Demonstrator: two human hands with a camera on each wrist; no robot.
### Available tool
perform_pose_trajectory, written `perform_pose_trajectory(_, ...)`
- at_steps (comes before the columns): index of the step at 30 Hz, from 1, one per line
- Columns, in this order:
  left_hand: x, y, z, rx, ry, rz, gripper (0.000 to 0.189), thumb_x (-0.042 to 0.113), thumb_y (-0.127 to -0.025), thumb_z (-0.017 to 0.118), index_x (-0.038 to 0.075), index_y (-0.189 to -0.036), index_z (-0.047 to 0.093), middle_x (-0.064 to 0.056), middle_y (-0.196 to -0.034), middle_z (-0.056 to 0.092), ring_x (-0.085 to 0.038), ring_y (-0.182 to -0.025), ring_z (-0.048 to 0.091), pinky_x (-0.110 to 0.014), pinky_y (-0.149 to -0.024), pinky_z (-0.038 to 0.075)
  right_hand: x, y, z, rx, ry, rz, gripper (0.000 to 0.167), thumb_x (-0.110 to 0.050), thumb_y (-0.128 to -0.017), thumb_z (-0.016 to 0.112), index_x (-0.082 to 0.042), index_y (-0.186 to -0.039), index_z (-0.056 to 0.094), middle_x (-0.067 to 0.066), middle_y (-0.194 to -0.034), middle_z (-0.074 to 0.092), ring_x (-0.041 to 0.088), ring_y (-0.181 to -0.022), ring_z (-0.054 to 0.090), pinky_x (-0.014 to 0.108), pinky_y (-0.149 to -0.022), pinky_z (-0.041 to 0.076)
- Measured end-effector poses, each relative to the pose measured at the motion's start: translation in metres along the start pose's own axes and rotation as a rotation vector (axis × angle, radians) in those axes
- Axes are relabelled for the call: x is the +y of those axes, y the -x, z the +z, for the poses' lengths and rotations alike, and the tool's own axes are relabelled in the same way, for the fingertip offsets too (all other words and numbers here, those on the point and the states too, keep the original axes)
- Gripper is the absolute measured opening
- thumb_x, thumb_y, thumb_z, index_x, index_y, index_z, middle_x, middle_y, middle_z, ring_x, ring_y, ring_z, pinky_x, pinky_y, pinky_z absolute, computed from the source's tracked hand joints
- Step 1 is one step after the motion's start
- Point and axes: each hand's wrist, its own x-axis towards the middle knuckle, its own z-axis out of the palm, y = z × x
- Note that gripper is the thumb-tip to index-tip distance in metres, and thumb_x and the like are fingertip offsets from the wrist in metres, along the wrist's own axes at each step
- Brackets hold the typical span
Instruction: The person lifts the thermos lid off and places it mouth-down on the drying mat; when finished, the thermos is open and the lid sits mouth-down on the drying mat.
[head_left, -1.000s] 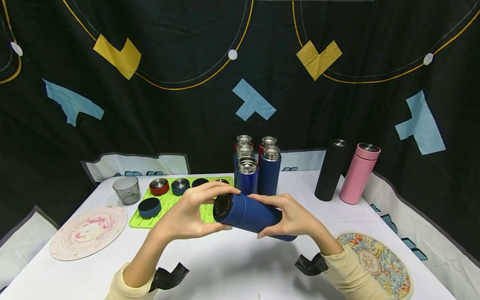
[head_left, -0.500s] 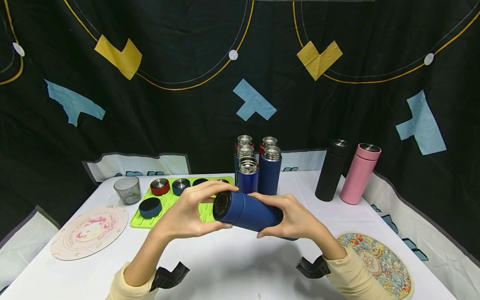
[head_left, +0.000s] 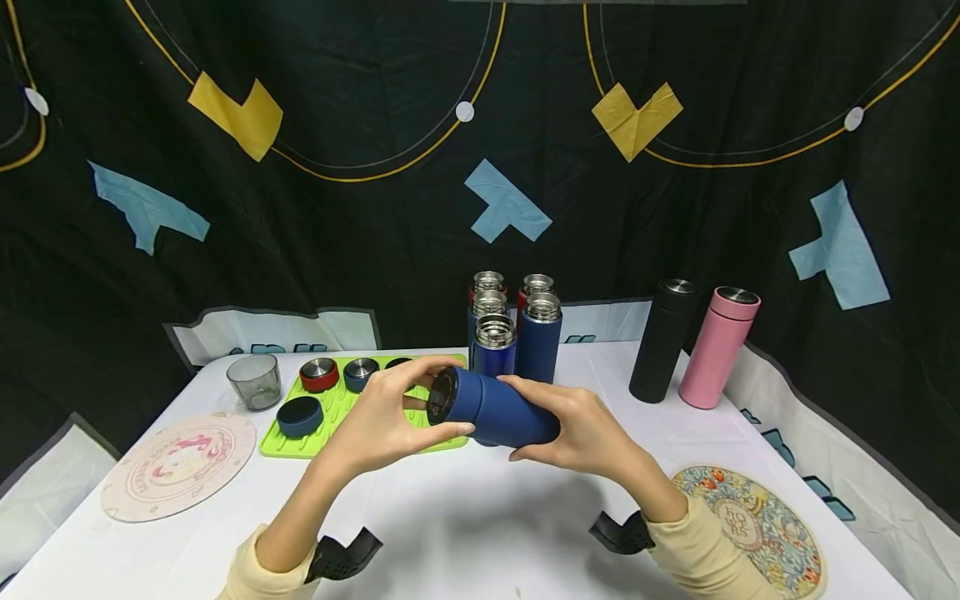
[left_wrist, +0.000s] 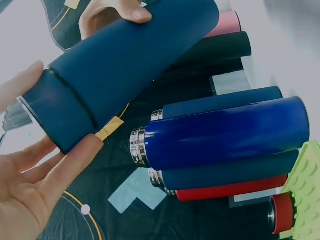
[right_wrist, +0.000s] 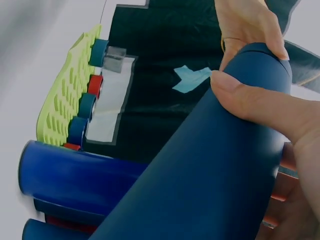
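A dark blue thermos flask (head_left: 517,412) is held tilted over the table, its cap end toward the left. My left hand (head_left: 378,429) pinches the blue cap (head_left: 467,396) between thumb and fingers. Around the body, my right hand (head_left: 581,429) keeps its grip, the thumb lying along the flask in the right wrist view. A thin seam (left_wrist: 75,95) runs between cap and body in the left wrist view. Just behind the flask stand several uncapped bottles, among them a shiny blue bottle (head_left: 495,357) and a matte blue bottle (head_left: 538,346).
A green drying mat (head_left: 337,417) bears loose lids, including a red lid (head_left: 318,375) and a blue lid (head_left: 300,416). Beside it is a glass cup (head_left: 255,382). Black (head_left: 662,350) and pink (head_left: 720,350) flasks stand right. A pink round mat (head_left: 180,467) and a floral mat (head_left: 750,525) lie at the sides.
The flask has risen slightly and its angle has changed, the base end lifting. The left hand's fingers have shifted on the cap, and the right hand has turned with the body.
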Motion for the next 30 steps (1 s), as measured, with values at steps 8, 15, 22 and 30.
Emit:
perform_pose_trajectory(8,-0.003,-0.003,-0.003,-0.106,0.049,0.085,0.069,0.033,-0.071,0.086,0.019,-0.132,0.056,0.001,-0.128,0.058,-0.019,-0.105,0.06,-0.034,-0.085,0.055,0.004,0.002,-0.009,-0.119,-0.117,0.088,0.082,-0.039,-0.068,0.088,-0.021,-0.139,0.052,0.002,-0.12,0.065,0.016,-0.098,0.065,0.034,-0.081,0.056)
perform_pose_trajectory(15,-0.005,-0.003,-0.006,-0.149,0.081,0.197,0.063,0.029,-0.073,0.086,0.021,-0.129,0.06,0.005,-0.128,0.058,-0.016,-0.116,0.055,-0.036,-0.089,0.053,0.004,0.001,-0.014,-0.176,-0.167,0.091,0.081,-0.042,-0.069,0.086,-0.019,-0.139,0.053,0.001,-0.119,0.066,0.015,-0.096,0.065,0.031,-0.079,0.056)
perform_pose_trajectory(22,-0.006,-0.002,-0.005,-0.087,0.074,0.189,0.063,0.028,-0.071,0.087,0.018,-0.127,0.062,0.001,-0.125,0.061,-0.017,-0.108,0.06,-0.032,-0.082,0.055,0.001,0.001,-0.013,-0.133,-0.106,0.074,0.082,-0.04,-0.068,0.087,-0.021,-0.14,0.051,0.002,-0.12,0.065,0.016,-0.097,0.065,0.033,-0.08,0.056)
perform_pose_trajectory(30,-0.003,-0.002,-0.001,-0.02,0.053,-0.008,0.059,0.033,-0.074,0.085,0.014,-0.125,0.061,-0.002,-0.115,0.066,-0.016,-0.091,0.064,-0.026,-0.071,0.057,-0.002,0.0,-0.006,-0.012,0.062,0.016,0.088,-0.031,-0.06,0.093,-0.019,-0.138,0.054,0.007,-0.12,0.066,0.021,-0.1,0.066,0.039,-0.079,0.056)
